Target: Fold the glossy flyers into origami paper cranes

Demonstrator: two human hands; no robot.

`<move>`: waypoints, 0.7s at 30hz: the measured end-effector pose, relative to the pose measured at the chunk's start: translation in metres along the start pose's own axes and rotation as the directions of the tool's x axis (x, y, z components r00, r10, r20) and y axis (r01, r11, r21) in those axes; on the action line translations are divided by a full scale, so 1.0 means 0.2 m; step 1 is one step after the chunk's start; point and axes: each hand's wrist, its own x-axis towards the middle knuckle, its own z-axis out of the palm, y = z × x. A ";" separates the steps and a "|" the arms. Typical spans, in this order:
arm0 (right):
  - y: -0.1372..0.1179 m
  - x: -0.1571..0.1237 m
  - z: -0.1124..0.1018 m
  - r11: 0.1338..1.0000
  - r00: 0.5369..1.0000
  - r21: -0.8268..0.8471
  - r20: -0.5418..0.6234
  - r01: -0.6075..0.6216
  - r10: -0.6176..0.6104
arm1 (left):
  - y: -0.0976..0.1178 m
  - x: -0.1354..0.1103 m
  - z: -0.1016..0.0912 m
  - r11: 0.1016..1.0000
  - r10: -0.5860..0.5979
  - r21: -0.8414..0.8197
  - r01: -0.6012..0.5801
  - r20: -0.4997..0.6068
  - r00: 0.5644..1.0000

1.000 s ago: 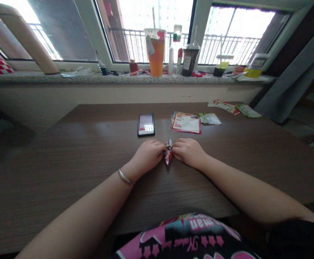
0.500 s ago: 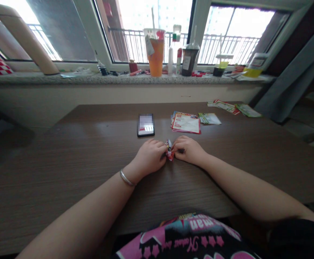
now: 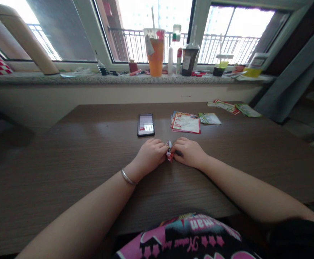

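a silver bangle (image 3: 128,177) circles the left wrist. the left hand (image 3: 149,156) and right hand (image 3: 188,153) meet, their fingers (image 3: 161,145) curled and pinching opposite sides of a small folded piece of printed paper (image 3: 169,151) between them. ahead, a phone (image 3: 146,125) and printed leaflets (image 3: 186,123) lie on the brown wood-grain tabletop (image 3: 65,180).

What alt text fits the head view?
The left hand and right hand pinch a small folded piece of printed paper on a brown wood-grain table. A phone and printed leaflets lie beyond, below an orange cup on the windowsill.
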 end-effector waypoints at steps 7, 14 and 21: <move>-0.01 0.01 0.00 0.996 0.999 -0.072 -0.009 0.052 -0.053 | 0.02 0.00 -0.01 1.000 0.003 0.017 -0.003 -0.022 1.000; -0.01 0.03 0.00 0.997 0.998 0.027 0.018 0.068 -0.068 | 0.02 -0.01 0.02 0.986 -0.087 -0.144 0.086 -0.001 0.996; 0.01 0.02 0.02 0.976 1.000 0.217 -0.008 0.007 -0.005 | -0.01 -0.02 0.02 0.955 -0.087 -0.286 0.075 -0.029 0.996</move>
